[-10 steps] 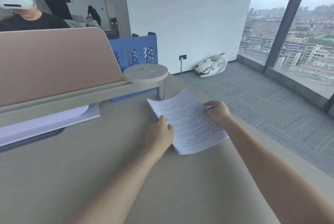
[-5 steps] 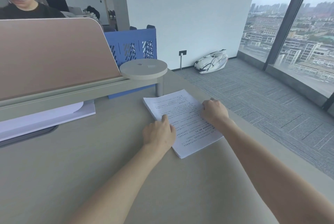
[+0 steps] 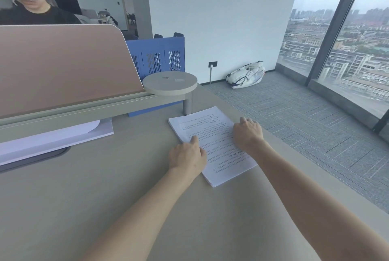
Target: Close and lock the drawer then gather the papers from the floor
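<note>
With the stack of papers [image 3: 212, 145] lying flat on the surface [image 3: 84, 197] near its right edge, keep your left hand [image 3: 186, 158] loosely curled against the left edge, your right hand [image 3: 248, 132] spread flat on top, and square them gently.

**Colours and patterns at the desk**

The stack of white printed papers [image 3: 212, 145] carries lines of dark text. It lies on a plain grey-beige desk top [image 3: 84, 208]. The dusty-pink divider panel [image 3: 63, 67] is unpatterned; the blue perforated screen [image 3: 157, 58] shows slanted cut-outs. The grey carpet floor [image 3: 294, 124] has striped tiles.
</note>
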A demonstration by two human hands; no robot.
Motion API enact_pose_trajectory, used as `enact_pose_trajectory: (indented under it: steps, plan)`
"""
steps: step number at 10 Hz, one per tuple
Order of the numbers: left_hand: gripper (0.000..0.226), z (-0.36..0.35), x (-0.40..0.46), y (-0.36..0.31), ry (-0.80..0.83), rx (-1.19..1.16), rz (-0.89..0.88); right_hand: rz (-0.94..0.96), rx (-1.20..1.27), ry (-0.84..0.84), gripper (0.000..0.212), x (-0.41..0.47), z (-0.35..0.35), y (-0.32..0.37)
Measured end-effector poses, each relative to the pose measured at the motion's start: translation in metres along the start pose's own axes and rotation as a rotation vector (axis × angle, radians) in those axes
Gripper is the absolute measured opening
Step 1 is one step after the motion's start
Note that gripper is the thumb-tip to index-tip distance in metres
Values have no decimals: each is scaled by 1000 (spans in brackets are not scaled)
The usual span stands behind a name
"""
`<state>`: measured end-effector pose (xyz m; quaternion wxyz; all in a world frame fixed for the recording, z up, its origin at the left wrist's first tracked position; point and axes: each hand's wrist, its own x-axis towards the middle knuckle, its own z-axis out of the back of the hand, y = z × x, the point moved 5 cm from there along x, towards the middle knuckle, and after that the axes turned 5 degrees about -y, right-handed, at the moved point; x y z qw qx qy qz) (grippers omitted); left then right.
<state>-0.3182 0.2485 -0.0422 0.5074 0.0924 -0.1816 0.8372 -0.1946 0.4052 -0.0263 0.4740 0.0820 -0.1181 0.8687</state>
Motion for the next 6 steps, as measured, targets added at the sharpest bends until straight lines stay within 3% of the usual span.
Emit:
enact_pose_trajectory:
  steps: [3,6]
  plan:
    - [26,6,4,12,56,-126,43,-67,34,21,22,-1,6,0]
    - [31,15,0,26,65,-218,73,-93,26,-101,32,7,21,9]
